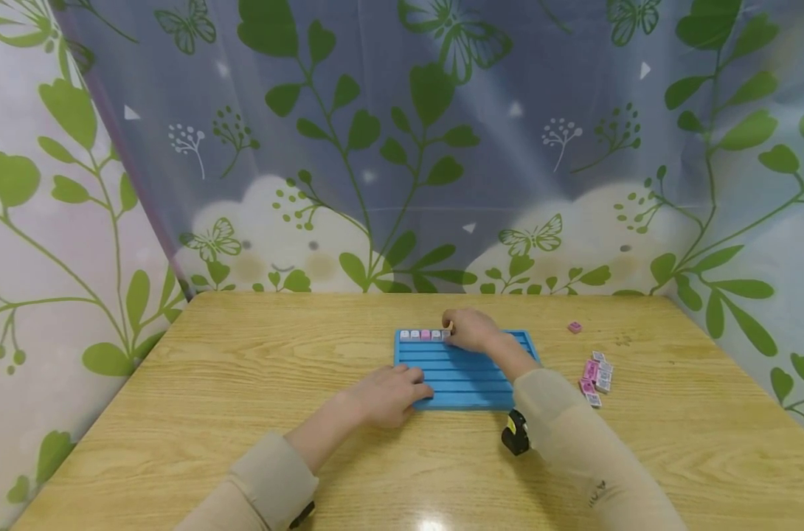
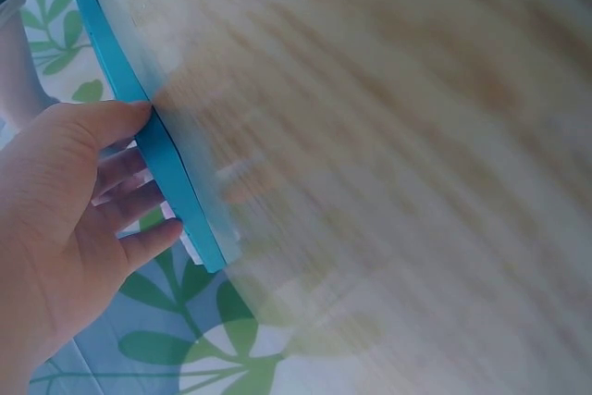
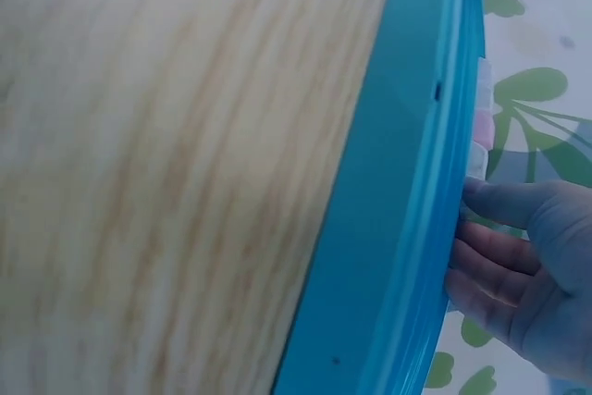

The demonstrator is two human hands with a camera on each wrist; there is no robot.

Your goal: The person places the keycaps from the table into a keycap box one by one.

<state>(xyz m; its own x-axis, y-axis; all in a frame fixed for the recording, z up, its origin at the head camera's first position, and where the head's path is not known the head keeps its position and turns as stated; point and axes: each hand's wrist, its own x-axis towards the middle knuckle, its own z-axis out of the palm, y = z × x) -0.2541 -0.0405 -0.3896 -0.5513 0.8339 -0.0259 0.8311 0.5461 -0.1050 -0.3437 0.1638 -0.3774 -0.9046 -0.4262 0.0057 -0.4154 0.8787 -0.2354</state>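
In head view, the tile row (image 1: pixel 425 335) lies along the far groove of the blue tray (image 1: pixel 465 380), left to right; the right hand (image 1: pixel 473 330) is at its right end, nearer the loose tiles (image 1: pixel 601 377). In left wrist view, the left hand (image 2: pixel 79 201) grips the tray's edge. In right wrist view, whether fingers pinch a tile, I cannot tell.

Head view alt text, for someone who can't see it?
A person's right hand is at the far row of a blue ridged tray, beside a line of white and pink tiles; the left hand rests at the tray's near-left corner. More tiles lie loose to the right on the wooden table.
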